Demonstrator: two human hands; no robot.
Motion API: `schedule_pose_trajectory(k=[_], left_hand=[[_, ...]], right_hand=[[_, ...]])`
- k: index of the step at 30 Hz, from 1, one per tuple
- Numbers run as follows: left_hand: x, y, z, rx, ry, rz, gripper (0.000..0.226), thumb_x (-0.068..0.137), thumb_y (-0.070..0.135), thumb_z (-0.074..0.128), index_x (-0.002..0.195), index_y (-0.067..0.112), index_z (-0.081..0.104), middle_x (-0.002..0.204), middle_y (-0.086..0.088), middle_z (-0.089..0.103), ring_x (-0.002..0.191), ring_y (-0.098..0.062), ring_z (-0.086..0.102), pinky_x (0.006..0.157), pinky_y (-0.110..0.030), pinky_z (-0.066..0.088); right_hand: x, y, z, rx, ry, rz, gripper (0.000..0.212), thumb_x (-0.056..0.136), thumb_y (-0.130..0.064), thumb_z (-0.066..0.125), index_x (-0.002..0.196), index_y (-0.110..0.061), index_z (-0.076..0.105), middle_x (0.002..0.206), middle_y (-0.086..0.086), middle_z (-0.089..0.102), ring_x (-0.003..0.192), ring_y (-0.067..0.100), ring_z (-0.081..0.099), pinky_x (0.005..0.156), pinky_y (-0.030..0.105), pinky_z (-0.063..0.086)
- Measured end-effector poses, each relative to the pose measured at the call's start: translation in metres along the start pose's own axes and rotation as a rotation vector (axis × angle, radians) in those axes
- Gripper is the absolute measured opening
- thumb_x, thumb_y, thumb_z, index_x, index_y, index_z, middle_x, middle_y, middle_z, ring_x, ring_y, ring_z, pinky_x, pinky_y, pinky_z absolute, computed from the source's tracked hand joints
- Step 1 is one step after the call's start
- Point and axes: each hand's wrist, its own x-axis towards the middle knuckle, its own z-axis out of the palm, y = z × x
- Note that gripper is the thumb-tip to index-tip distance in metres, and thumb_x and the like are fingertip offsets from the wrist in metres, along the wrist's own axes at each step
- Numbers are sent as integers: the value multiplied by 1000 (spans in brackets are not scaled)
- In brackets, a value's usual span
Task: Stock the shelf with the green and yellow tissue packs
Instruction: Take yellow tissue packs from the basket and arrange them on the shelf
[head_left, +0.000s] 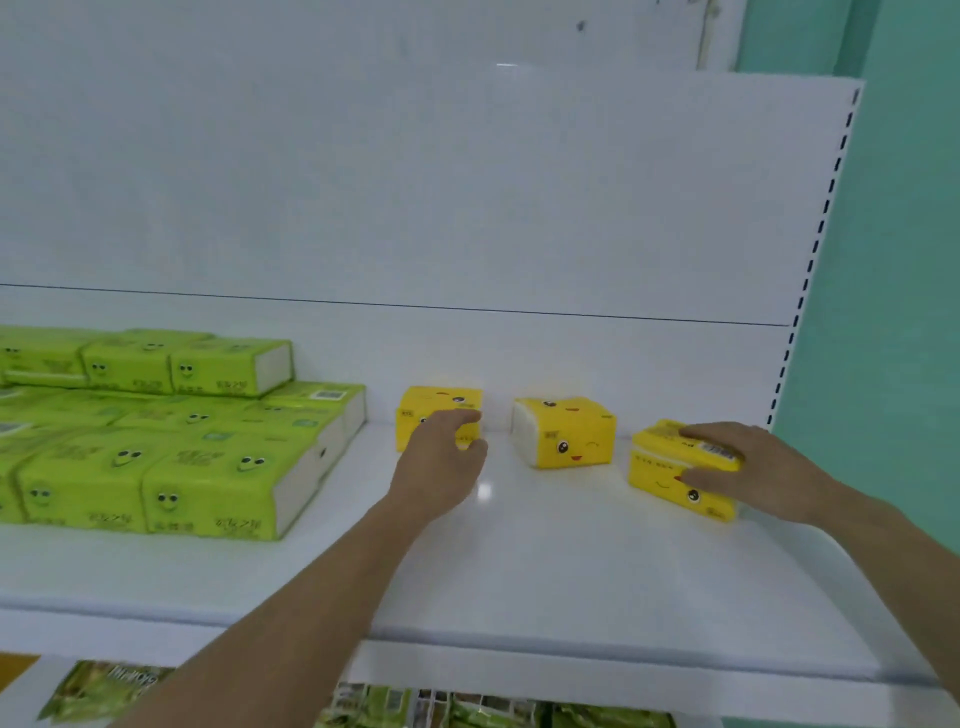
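Shelf (571, 571) front open; right hand (756, 470) grips yellow pack (657, 480) near right edge.

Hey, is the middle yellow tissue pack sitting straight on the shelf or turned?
Turned. The middle yellow tissue pack rests on the shelf at an angle, its white end showing toward the front left.
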Motion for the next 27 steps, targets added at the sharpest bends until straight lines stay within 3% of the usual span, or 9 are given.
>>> schedule_pose_trajectory(k=[4, 7, 11, 15, 20, 24, 27], left_hand=[[18, -14, 12, 297, 94, 118, 48, 88, 26, 53, 135, 17, 50, 144, -3, 44, 135, -21, 35, 111, -30, 26], [30, -17, 11, 456, 125, 112, 57, 84, 38, 41, 138, 22, 44, 151, -1, 35, 142, -24, 22, 116, -35, 17], [41, -23, 11, 536, 30, 27, 57, 88, 31, 51, 143, 28, 34, 155, 3, 25, 146, -23, 8, 117, -41, 11], [43, -29, 19, 534, -5, -10, 58, 89, 25, 51, 144, 31, 33, 151, 7, 30, 143, -21, 17, 114, -47, 21], [40, -28, 21, 443, 25, 116, 51, 89, 21, 50, 139, 32, 44, 143, 11, 42, 133, -17, 29, 100, -32, 37], [42, -26, 23, 417, 18, 113, 48, 89, 34, 55, 136, 35, 46, 141, 14, 43, 131, -15, 30, 101, -32, 37], [46, -20, 27, 436, 11, 94, 59, 81, 55, 60, 135, 35, 46, 137, 13, 44, 129, -15, 30, 100, -34, 37]], right_hand=[[28, 15, 1, -186, 17, -82, 74, 65, -57, 74, 130, -28, 57, 122, -9, 56, 122, 20, 46, 101, 34, 34], [42, 15, 2, -355, 23, -61, 64, 77, -43, 74, 136, -37, 47, 144, -11, 43, 136, 19, 31, 110, 37, 26], [58, 15, 8, -330, -28, -100, 60, 80, -29, 72, 135, -36, 48, 143, -7, 45, 132, 23, 36, 107, 37, 30], [68, 8, 25, -186, -1, -172, 58, 79, -7, 71, 133, -20, 54, 136, 6, 52, 125, 27, 45, 105, 30, 32], [72, -4, 44, -170, 56, -207, 57, 86, -5, 64, 138, -18, 48, 139, 4, 48, 129, 24, 40, 104, 23, 24], [76, -6, 46, -368, 129, -177, 53, 89, -18, 60, 138, -32, 46, 142, -8, 46, 131, 22, 34, 105, 32, 25], [78, -11, 47, -371, 86, -165, 52, 90, -17, 56, 140, -31, 44, 143, -7, 44, 128, 23, 35, 103, 32, 30]])
